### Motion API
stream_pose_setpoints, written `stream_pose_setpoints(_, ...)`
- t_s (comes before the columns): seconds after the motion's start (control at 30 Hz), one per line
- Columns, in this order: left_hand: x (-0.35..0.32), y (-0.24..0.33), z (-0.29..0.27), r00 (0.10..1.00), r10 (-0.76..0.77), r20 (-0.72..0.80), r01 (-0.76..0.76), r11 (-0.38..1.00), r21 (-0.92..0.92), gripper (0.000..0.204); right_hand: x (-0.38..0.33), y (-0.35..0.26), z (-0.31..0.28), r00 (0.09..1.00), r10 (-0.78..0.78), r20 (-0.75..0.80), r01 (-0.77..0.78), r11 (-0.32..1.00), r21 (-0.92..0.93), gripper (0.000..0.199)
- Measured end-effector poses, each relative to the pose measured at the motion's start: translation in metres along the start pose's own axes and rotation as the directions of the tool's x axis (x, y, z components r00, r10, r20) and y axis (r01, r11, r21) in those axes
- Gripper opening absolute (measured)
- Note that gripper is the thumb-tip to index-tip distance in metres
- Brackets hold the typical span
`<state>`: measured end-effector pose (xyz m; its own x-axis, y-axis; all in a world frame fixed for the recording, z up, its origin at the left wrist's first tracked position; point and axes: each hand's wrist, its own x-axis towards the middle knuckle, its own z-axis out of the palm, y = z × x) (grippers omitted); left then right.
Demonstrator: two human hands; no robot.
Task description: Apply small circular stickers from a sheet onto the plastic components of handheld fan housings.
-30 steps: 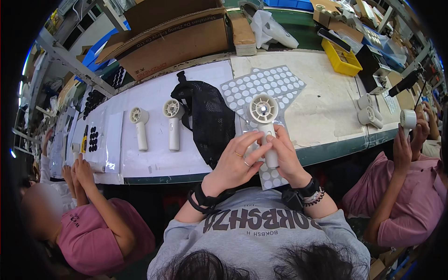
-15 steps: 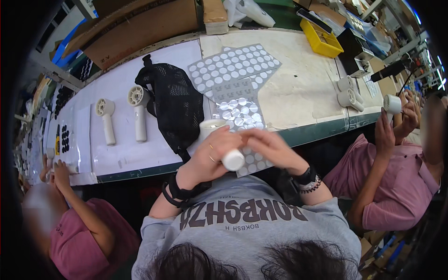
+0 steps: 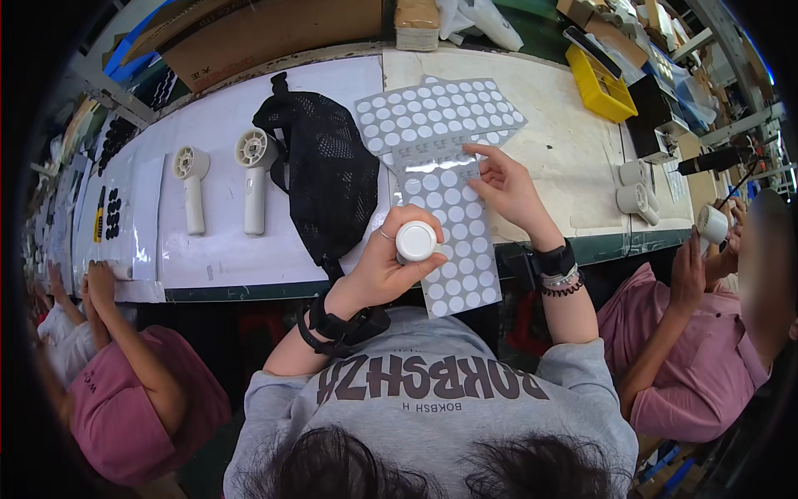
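My left hand (image 3: 378, 264) is wrapped round a white handheld fan (image 3: 416, 241), its round handle end turned up toward me. The fan's head is hidden beneath the hand. My right hand (image 3: 509, 190) reaches over a sheet of round white stickers (image 3: 468, 262), thumb and index finger apart, the index fingertip by the small printed labels (image 3: 432, 148) along the sheet's far edge. Whether that fingertip touches the sheet I cannot tell. Farther back lie more sheets of round stickers (image 3: 436, 108), partly overlapped by the near one.
Left of my hands lies a black mesh bag (image 3: 328, 175), with two white handheld fans (image 3: 255, 183) beyond it. At right are more fans (image 3: 633, 200) and a yellow bin (image 3: 600, 83). Co-workers sit on both sides, one in pink holding a fan (image 3: 712, 223).
My right hand has left the fan and moved away to the far part of the sticker sheet. The left hand keeps the fan, now with its handle end turned more upward.
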<state>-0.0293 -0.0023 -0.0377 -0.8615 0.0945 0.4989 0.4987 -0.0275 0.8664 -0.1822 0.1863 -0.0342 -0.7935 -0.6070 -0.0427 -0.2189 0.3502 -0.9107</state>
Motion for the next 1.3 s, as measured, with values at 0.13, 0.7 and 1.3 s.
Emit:
stream_pose_setpoints(0.13,-0.001,-0.003,-0.001,1.0,-0.001,-0.008,0.001,1.0,-0.03,0.037,0.002,-0.006,-0.004,0.995,-0.093,0.021,0.094,0.993,-0.074,0.035)
stream_pose_setpoints(0.7,0.003,0.001,0.0,1.0,0.018,0.016,-0.019,1.0,0.016,0.038,-0.009,-0.009,-0.001,0.936,-0.351,0.007,0.3,0.789,-0.536,0.012)
stream_pose_setpoints(1.3,0.0,-0.002,0.008,1.0,-0.006,-0.021,0.006,1.0,-0.019,0.046,-0.015,-0.002,-0.022,0.932,-0.357,-0.059,0.349,0.931,-0.109,0.007)
